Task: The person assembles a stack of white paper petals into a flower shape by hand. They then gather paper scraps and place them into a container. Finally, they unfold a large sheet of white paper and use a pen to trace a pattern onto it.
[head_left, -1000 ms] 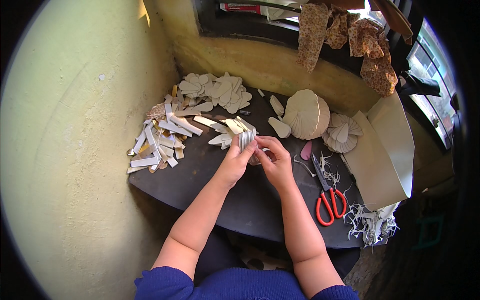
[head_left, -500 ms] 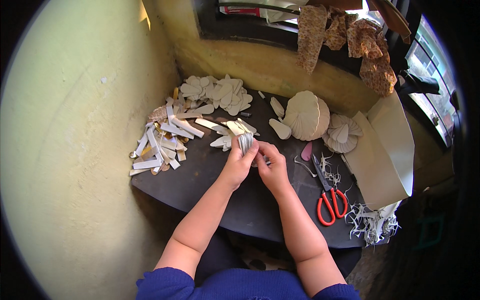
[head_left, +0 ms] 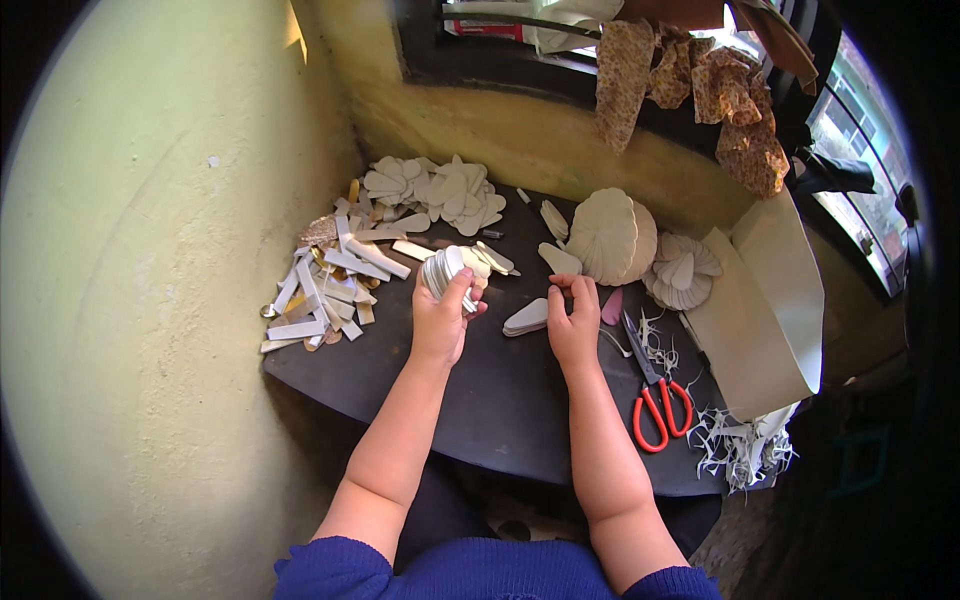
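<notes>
My left hand (head_left: 441, 312) is closed round a thick stack of white teardrop-shaped pieces (head_left: 444, 276), its thumb across the near side. To its right, my right hand (head_left: 573, 322) has curled fingers at a thinner stack of similar pieces (head_left: 526, 317). The narrow end of this stack goes behind the hand, so the grip is partly hidden. Just beyond my left hand lies a loose pile of cream pieces (head_left: 492, 259). A single cream teardrop piece (head_left: 559, 259) lies beyond my right hand, and a pink teardrop piece (head_left: 612, 306) is beside it.
Red-handled scissors (head_left: 653, 402) lie right of my right arm, near white trimmings (head_left: 745, 445). Fanned round stacks (head_left: 606, 237) stand at the back right beside a folded cream board (head_left: 755, 310). Strips (head_left: 320, 290) and more cut pieces (head_left: 455, 190) are heaped along the left wall.
My hands have moved apart, from working together over one bunch. The left went left with the thick stack; the right shifted right, with the thinner stack now showing beside it.
</notes>
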